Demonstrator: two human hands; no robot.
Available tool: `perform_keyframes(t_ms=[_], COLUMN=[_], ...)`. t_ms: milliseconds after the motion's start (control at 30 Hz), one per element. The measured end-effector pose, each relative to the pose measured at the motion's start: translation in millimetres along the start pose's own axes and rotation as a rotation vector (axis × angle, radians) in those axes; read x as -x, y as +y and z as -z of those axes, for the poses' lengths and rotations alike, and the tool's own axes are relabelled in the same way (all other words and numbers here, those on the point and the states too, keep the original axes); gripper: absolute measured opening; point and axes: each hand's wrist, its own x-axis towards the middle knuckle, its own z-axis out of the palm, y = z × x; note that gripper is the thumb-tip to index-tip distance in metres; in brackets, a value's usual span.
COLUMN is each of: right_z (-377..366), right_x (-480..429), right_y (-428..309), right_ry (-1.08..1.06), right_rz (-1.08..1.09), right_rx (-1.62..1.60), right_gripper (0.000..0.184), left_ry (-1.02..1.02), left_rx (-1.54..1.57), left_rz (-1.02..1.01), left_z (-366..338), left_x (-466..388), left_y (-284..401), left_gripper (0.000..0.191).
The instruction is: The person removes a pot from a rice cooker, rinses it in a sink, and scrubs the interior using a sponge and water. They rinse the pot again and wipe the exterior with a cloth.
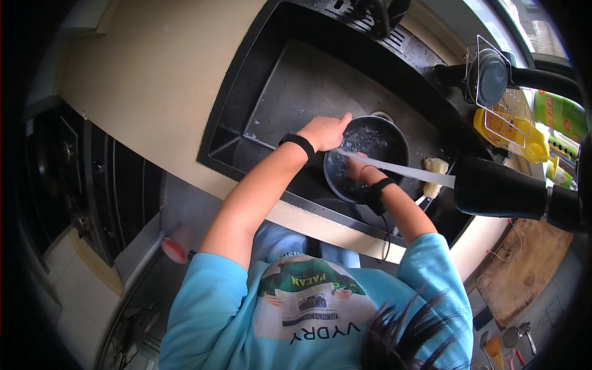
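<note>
A round dark pot (393, 143) rests in the black sink (319, 78), with whitish streaks or suds on its inner surface. My left hand (326, 132) grips the pot's left rim, its thumb pointing up and away. Inside the pot, my right hand (358, 166) reaches down against the inner wall. Its fingers are partly hidden, and whether they hold anything cannot be seen. From the black faucet (499, 189) on the right, a stream of water (397, 169) runs to the pot's left side, passing over my right hand. Each wrist wears a dark band.
A sponge brush (434, 178) with a white handle lies right of the pot. Beyond it are a wire rack (513, 115), a yellow bottle (513, 134) and a green package (559, 113). A wooden cutting board (522, 273) stands at lower right. Beige countertop (152, 83) extends left.
</note>
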Motion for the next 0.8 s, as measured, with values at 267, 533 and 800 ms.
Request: perform_keyframes(t_ms=[267, 533, 800], right_z=[43, 57, 48], right_x=[-22, -24, 3], right_y=[-22, 27, -9], right_ry=[0.379, 0.431, 0.158], right_rz=[-0.164, -0.363, -0.311], right_rx=[-0.397, -0.35, -0.204], right_gripper=[0.028, 0.038, 0.018], left_ry=[0.022, 0.042, 0.019], left_rx=[-0.004, -0.022, -0.015], left_rz=[0.014, -0.011, 0.009], left_z=[0, 0, 2], left_x=[2, 2, 7], left_y=[-1, 1, -1], left_gripper=[0.034, 0.031, 0.034])
